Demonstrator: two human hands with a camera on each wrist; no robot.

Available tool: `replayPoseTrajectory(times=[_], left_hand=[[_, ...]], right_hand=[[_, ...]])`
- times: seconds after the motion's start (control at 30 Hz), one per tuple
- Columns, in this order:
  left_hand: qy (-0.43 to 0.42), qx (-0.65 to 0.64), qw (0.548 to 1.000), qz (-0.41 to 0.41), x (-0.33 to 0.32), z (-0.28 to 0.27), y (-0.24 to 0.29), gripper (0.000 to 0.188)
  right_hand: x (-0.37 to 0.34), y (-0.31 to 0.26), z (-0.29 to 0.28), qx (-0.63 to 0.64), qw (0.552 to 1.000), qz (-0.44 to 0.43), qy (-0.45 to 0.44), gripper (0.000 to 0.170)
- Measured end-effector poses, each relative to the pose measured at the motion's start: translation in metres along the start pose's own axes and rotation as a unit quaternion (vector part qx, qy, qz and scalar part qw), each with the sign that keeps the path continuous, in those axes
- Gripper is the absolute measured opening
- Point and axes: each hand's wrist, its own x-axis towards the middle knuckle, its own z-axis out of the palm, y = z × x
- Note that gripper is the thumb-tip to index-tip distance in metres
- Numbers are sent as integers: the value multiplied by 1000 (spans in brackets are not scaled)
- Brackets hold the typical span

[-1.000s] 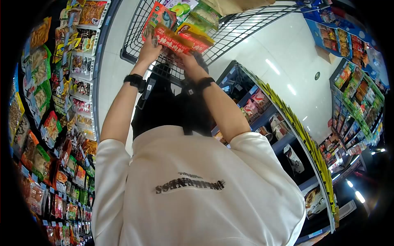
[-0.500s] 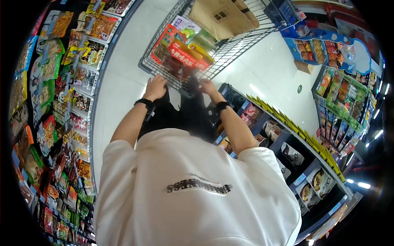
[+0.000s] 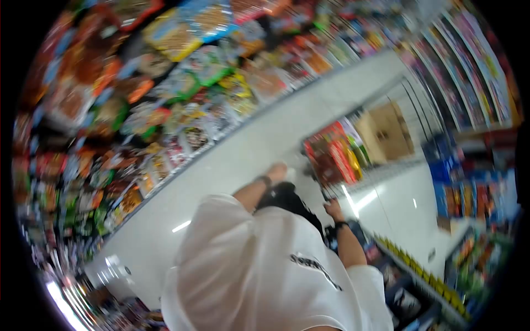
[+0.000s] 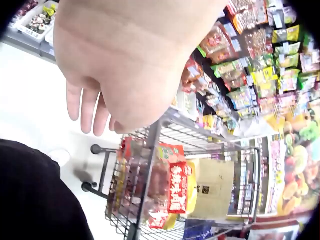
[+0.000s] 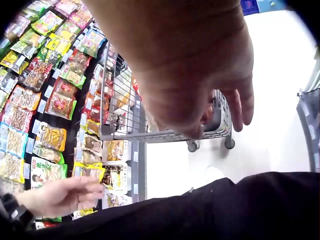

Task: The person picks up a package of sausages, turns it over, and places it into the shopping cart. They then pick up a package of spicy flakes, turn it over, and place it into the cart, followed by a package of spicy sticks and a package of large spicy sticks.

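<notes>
A wire shopping cart [image 3: 381, 175] stands ahead, with red and yellow snack packets [image 3: 342, 160] and a brown paper bag [image 3: 385, 132] inside. My left hand [image 3: 279, 171], blurred in the head view, is held over the floor, apart from the cart. In the left wrist view its fingers [image 4: 87, 111] hang loose and hold nothing. The right hand [image 3: 333, 209] is close to the cart's near corner. Seen from the right wrist, this hand [image 5: 200, 95] overlaps the cart's rim, and its outer fingers [image 5: 245, 102] extend downward with nothing in them.
A long shelf wall of packaged snacks [image 3: 210, 71] runs along the left side. Low shelving with a yellow edge strip [image 3: 422, 273] stands at the right. Pale shiny floor [image 3: 232, 149] lies between. A blue display stand [image 3: 464, 196] is farther right.
The hands have left the packets and drawn back from the basket. The head view has swung round, so the cart now appears farther right. My left hand has moved away from the cart.
</notes>
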Motion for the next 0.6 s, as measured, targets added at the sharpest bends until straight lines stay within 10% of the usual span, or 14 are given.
replayPoseTrajectory(times=[0.17, 0.27, 0.33, 0.6], left_hand=[[39, -39, 978, -200, -134, -59, 22, 28], [-12, 114, 987, -114, -195, -28, -28, 23], [-94, -70, 950, -291, -236, -49, -11, 23], [12, -350, 826, -441, -341, -36, 12, 30]], right_hand=[[-8, 10, 18, -2, 999, 32, 40, 59], [-28, 5, 12, 43, 997, 40, 56, 67], [-26, 17, 23, 68, 996, 15, 64, 69], [-37, -4, 15, 23, 996, 57, 64, 67]])
